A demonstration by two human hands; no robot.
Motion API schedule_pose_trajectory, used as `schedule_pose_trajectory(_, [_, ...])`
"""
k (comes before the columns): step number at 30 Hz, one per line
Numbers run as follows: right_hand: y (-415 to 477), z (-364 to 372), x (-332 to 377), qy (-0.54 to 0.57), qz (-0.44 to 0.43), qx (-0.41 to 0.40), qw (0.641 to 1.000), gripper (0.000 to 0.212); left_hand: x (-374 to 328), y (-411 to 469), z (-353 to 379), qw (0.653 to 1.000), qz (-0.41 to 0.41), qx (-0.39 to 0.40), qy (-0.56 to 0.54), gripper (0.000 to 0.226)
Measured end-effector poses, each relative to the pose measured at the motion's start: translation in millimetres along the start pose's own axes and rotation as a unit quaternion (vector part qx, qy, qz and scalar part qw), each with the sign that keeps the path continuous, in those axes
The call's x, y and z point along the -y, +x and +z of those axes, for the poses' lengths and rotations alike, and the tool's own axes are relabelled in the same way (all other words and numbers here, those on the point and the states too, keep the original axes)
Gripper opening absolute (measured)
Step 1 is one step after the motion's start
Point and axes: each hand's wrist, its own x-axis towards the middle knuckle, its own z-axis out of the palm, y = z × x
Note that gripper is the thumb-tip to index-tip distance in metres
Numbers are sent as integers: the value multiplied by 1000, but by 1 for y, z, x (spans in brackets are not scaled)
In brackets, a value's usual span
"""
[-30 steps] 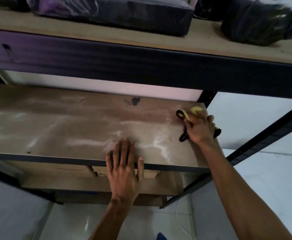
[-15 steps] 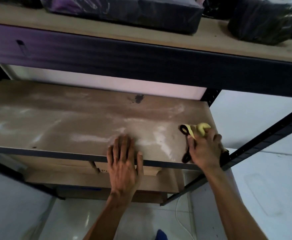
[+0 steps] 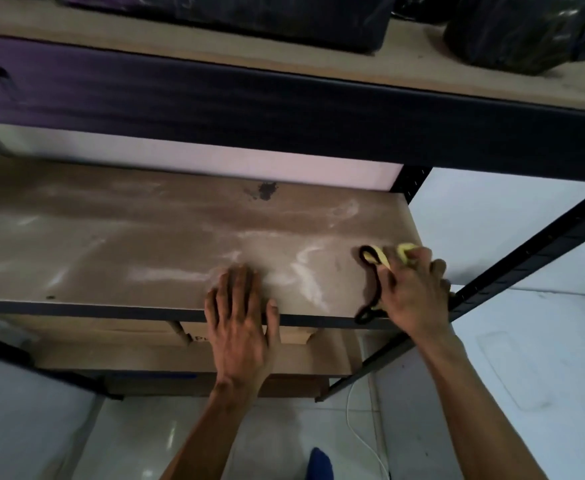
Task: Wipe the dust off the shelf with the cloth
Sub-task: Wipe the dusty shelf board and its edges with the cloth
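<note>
Pressing flat near the front lip of the middle shelf, the left hand has its fingers spread on the dusty board, palm hanging past the dark metal edge. The right hand sits at the shelf's front right corner, fingers curled tight round a yellow cloth with black trim; most of the cloth is buried under that hand, only a loop and a dangling black edge showing. On the cardboard box one level down, print starts with "P" and the rest is hidden behind the left wrist. White dust streaks lie between the two hands, and a dark stain marks the back of the board. Left of the hands the board runs bare out of view. Black plastic-wrapped bundles on the top shelf are cut off above. Beyond the right upright there is open pale floor.
</note>
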Motion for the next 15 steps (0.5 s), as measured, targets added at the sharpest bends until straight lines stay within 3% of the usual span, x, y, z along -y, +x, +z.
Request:
schedule_pose_trajectory(4, [-21,20,29,28,27,7,999,51,-1,0,-1,1000,-3,-2,-4,63])
schedule_pose_trajectory(10, [-17,21,98,74,-74,43,994,52,2,-1,0,1000,-1,5,6,60])
schedule_pose_trajectory(13, [-8,16,86,110,-115,58,986,47,0,0,-2,1000,-2,11,2,59])
schedule_pose_trajectory(15, [9,7,65,101,-108,22,989,44,-1,-1,-3,1000,-4,10,-2,58])
